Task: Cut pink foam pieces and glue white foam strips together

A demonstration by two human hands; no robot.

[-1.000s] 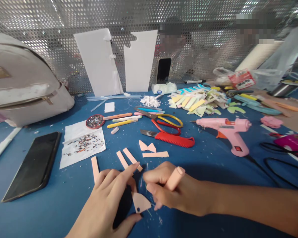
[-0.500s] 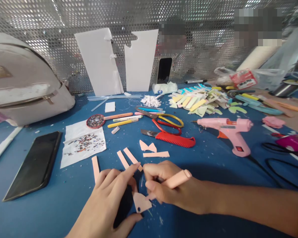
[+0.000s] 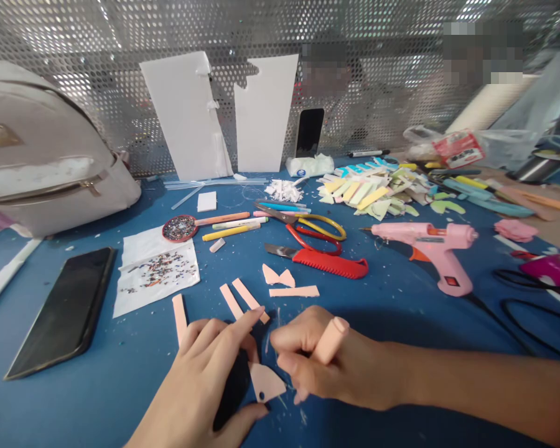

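My left hand point(image 3: 210, 367) arches low over the blue table. Its bent fingertip pins the upper edge of a pale pink cutout piece point(image 3: 267, 384), while the thumb rests by the lower edge. A dark round spot marks this piece near its bottom corner. Just right of it, my right hand point(image 3: 315, 358) is closed around a peach-coloured marker point(image 3: 332, 339); the tip is mostly hidden by the fingers. Beyond my hands lie pink strips point(image 3: 251, 300), another pink strip point(image 3: 294, 291) and a small notched pink scrap point(image 3: 279, 275).
A red-handled cutter point(image 3: 329, 263), scissors point(image 3: 292, 221) and a pink glue gun point(image 3: 429, 242) lie ahead. Left are a phone point(image 3: 65, 311), a bead-strewn paper point(image 3: 135, 280) and a backpack point(image 3: 42, 155). Coloured scraps point(image 3: 378, 190) are heaped at the back right; white boards point(image 3: 266, 118) lean against the mesh.
My right hand has drawn slightly right, away from the pink cutout, and the marker has tilted more upright. My left hand and the cutout stay put.
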